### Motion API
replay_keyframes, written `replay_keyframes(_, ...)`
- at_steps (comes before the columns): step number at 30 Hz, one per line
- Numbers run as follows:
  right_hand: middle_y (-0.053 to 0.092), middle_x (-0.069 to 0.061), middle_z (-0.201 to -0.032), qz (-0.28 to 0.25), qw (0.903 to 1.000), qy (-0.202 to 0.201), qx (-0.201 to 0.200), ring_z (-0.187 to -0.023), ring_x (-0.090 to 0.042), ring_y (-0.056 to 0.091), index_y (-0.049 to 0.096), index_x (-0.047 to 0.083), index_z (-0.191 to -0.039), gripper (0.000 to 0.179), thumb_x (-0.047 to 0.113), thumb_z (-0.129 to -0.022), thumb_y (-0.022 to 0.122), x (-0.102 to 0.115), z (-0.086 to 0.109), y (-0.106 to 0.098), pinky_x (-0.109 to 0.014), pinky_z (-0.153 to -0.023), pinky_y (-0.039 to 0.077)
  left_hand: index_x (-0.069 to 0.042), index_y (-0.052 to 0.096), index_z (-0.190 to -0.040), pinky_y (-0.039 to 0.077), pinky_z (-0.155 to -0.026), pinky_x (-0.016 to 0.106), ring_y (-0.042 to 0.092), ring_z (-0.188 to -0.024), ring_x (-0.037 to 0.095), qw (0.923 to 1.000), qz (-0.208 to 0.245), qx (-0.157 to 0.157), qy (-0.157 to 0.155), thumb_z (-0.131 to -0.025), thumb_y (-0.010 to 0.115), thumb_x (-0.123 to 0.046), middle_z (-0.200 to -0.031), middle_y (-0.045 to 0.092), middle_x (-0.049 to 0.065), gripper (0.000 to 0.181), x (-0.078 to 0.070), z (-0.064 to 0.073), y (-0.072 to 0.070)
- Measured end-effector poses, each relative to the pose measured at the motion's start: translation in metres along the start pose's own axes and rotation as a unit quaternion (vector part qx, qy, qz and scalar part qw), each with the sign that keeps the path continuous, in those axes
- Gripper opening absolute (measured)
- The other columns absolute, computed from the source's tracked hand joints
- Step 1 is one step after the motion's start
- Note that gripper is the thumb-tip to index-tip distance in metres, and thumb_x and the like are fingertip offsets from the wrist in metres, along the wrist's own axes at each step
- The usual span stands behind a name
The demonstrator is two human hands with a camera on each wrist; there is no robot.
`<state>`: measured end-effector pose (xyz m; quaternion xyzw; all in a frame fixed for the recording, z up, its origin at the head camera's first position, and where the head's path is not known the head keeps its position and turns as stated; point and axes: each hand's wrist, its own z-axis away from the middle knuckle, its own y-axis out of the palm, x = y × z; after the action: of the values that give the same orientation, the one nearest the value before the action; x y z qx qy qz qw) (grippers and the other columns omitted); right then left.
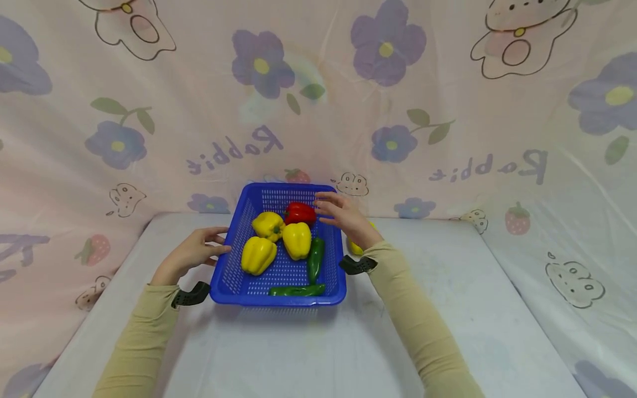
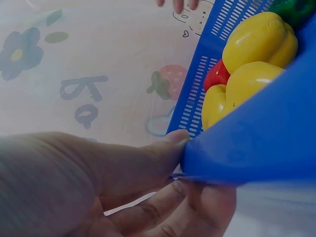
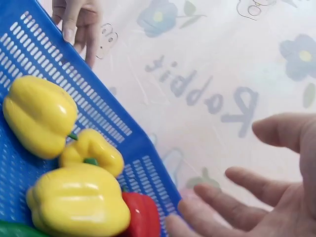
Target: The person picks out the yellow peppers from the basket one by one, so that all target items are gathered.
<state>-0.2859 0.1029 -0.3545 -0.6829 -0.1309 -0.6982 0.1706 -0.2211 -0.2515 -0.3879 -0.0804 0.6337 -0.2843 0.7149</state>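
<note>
A blue plastic basket [image 1: 278,300] with slotted walls holds three yellow bell peppers [image 1: 259,255], a red bell pepper [image 1: 300,214] and two long green peppers [image 1: 316,261]. My left hand [image 1: 193,251] grips the basket's left rim, thumb above and fingers beneath, as the left wrist view shows. Over the right rim, near the red pepper, my right hand [image 1: 346,216] has its fingers spread and holds nothing. In the right wrist view, the fingers [image 3: 237,212] of that hand are apart, with the fingertips close to the basket's edge.
A yellow object [image 1: 355,247], partly hidden behind my right wrist, lies on the white table [image 1: 428,309] just right of the basket. Patterned cloth [image 1: 318,127] with flowers and rabbits hangs behind the table and along its sides.
</note>
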Motion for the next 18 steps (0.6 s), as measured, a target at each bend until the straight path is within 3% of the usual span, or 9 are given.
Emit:
replay_keyframes(8,0.044,-0.019,-0.14,0.012,0.9973,0.072,0.008,-0.129,-0.037,0.041,0.044,0.001,-0.14,0.049,0.026,-0.098,0.053,-0.006,-0.009,0.015,-0.05,-0.108,0.032,0.007,0.03,-0.145,0.057,-0.074,0.04,0.063,-0.086,0.025,0.9999,-0.003,0.002,0.015,-0.094,0.061,-0.014,-0.116,0.052,0.026,0.063,-0.002,-0.003,0.001)
replay_keyframes(12,0.04,-0.02,-0.143,0.013,0.9958,0.088,0.02,-0.13,-0.037,0.039,0.04,0.0,-0.142,0.052,0.025,-0.099,0.052,-0.008,-0.016,0.02,-0.05,-0.109,0.03,0.007,0.031,-0.145,0.057,-0.073,0.04,0.063,-0.086,0.026,0.9999,-0.007,-0.003,0.01,-0.094,0.062,-0.014,-0.116,0.052,0.026,0.063,-0.001,-0.002,-0.001)
replay_keyframes(18,0.041,-0.021,-0.142,0.018,0.9932,0.115,0.006,-0.131,-0.037,0.038,0.04,0.003,-0.142,0.049,0.027,-0.1,0.049,-0.012,-0.023,0.022,-0.05,-0.107,0.032,0.007,0.03,-0.145,0.057,-0.074,0.04,0.063,-0.087,0.026,1.0,-0.004,0.0,0.008,-0.094,0.061,-0.014,-0.118,0.052,0.027,0.063,0.003,0.0,-0.003)
